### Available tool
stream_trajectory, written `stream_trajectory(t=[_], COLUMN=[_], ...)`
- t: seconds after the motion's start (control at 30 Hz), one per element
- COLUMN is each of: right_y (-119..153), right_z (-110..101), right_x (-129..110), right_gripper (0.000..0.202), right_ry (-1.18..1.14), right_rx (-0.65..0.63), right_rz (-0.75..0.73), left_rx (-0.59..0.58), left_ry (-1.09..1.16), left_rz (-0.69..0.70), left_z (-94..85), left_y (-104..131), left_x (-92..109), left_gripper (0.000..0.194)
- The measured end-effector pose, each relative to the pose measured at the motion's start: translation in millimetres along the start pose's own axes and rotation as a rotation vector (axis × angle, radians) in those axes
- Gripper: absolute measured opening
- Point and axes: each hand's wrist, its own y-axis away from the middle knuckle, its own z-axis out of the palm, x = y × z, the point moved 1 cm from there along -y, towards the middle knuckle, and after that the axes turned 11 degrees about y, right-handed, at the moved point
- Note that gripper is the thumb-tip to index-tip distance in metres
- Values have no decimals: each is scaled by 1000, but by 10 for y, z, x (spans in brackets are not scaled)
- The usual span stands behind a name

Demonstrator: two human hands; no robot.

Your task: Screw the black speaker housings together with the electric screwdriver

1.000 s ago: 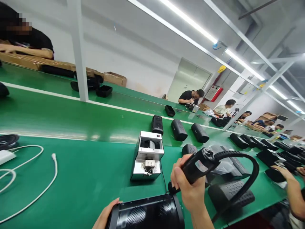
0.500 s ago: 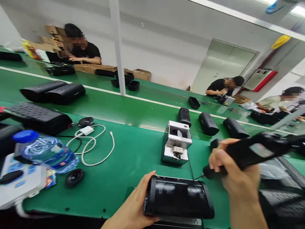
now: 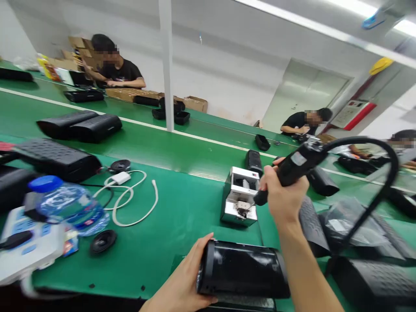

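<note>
Two hands worked at the near edge of the green counter (image 3: 182, 216). The left hand (image 3: 185, 277) cupped the end of a black cylindrical speaker housing (image 3: 243, 271), its fingers wrapped and pressed against the shell, which lay on its side just short of the counter's edge. Just beyond, the right hand (image 3: 282, 197) was closed in a full fist around a black electric screwdriver (image 3: 292, 167), fingers pinching the barrel, the bit end tipped down toward the small white screw feeder (image 3: 240, 195) that stood on the counter behind the housing; a thick black cable (image 3: 373, 199) looped off the tool to the right. Judging by the tip's place at the feeder's mouth, the step in hand looked like picking up a screw, and the next move would call for swinging the bit back to the housing and seating it squarely while the left hand kept the shell from rolling. To the left lay a water bottle (image 3: 68, 203) and a coiled white cord (image 3: 130, 199). Farther off, more speakers (image 3: 81, 125) sat on the belt, and other people worked at the far side.
</note>
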Motion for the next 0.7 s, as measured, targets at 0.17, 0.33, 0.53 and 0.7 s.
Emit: stream_trajectory(t=[0.17, 0.33, 0.53, 0.7], right_y=[-24, 9, 70, -16], right_z=[42, 38, -385, -922], right_x=[-26, -56, -274, -564], right_gripper=[32, 31, 29, 27], right_ry=[54, 18, -26, 52], right_rx=[-8, -66, -105, 35], right_rz=[43, 87, 93, 9], left_rx=[118, 136, 102, 0], left_ry=[-69, -97, -90, -37], left_rz=[114, 161, 76, 22], left_z=[7, -13, -23, -46], left_y=[-33, -59, 0, 2], left_x=[-166, -193, -97, 18], left_gripper=[132, 132, 123, 123])
